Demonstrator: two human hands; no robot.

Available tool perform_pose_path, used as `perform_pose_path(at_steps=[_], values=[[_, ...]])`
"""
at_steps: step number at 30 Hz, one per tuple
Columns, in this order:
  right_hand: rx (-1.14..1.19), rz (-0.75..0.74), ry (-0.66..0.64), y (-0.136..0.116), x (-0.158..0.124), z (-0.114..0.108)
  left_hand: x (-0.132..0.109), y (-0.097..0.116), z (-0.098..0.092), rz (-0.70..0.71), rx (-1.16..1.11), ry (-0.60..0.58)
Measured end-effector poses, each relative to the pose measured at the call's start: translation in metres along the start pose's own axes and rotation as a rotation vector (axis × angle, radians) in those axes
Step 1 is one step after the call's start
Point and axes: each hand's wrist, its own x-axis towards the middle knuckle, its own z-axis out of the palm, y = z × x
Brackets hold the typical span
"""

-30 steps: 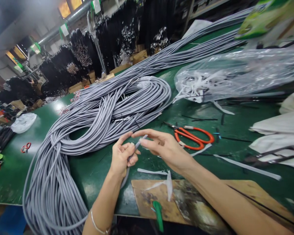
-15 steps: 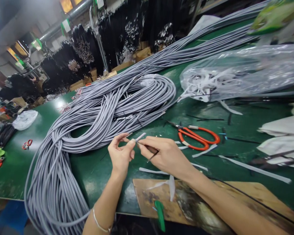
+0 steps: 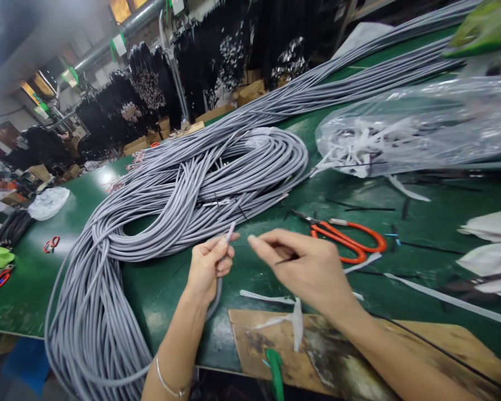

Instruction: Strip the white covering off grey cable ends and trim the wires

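At far left, the broad bundle of round, smooth grey cables [image 3: 187,192] lies looped across the glossy dark-green tabletop [image 3: 150,295].

Right of the bundle's lower run, the bare left hand [image 3: 209,264] is closed: thumb and bent fingers clasp the slim grey cable length [image 3: 231,230] near its end. A short, paler tip projects past the thumb. The long axis of this exposed end slopes away from the body, leaning slightly right. Below the grip, the same length curves down beside the wrist.

Next, separated by a small gap, is the bare right hand [image 3: 307,267]. Its fingers are curled, thumb and forefinger directed left. The cable tip lies left of these fingertips and slightly farther from the body; the two do not touch. The left hand is therefore the nearer hand, in direct contact with the cable. A thin dark sliver shows within the curl of the right fingers; whether it is a held object or a shadow cannot be told, nor how far the fingers are parted.

Beyond the right hand lie the orange-handled metal scissors [image 3: 350,238], blades directed up and left. Farther right is the clear plastic bag [image 3: 442,122] of white strips.
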Motion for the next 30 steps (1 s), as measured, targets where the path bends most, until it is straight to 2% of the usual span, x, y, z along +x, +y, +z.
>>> perform_pose_path(at_steps=[2, 4, 7, 10, 12, 14, 19, 22, 24, 27, 30], values=[[0.062, 0.173, 0.068, 0.001, 0.004, -0.003, -0.002, -0.004, 0.001, 0.047, 0.174, -0.021], [0.145, 0.274, 0.008, 0.004, 0.007, -0.003, -0.004, -0.007, 0.002, 0.155, 0.375, -0.024], [0.244, 0.353, -0.054, 0.011, 0.011, 0.000, -0.006, -0.010, 0.002, 0.334, 0.607, -0.065], [0.340, 0.416, -0.119, 0.013, 0.014, 0.001, -0.007, -0.011, 0.000, 0.430, 0.659, -0.104], [0.376, 0.402, -0.185, 0.011, 0.014, -0.001, -0.007, -0.010, -0.001, 0.461, 0.637, -0.081], [0.377, 0.329, -0.217, 0.007, 0.014, -0.004, -0.007, -0.008, -0.002, 0.491, 0.643, -0.050], [0.185, 0.080, -0.179, 0.002, 0.012, -0.007, -0.009, -0.002, -0.003, 0.571, 0.814, 0.019], [0.066, -0.029, -0.141, 0.003, 0.011, -0.005, -0.010, -0.002, -0.004, 0.579, 0.933, -0.012], [0.050, 0.014, -0.150, 0.006, 0.013, -0.004, -0.011, -0.004, -0.004, 0.574, 0.955, -0.058], [0.147, 0.165, -0.259, 0.010, 0.016, -0.002, -0.011, -0.008, -0.004, 0.565, 0.880, -0.099], [0.267, 0.271, -0.353, 0.009, 0.015, 0.000, -0.009, -0.008, -0.003, 0.576, 0.786, -0.044]])
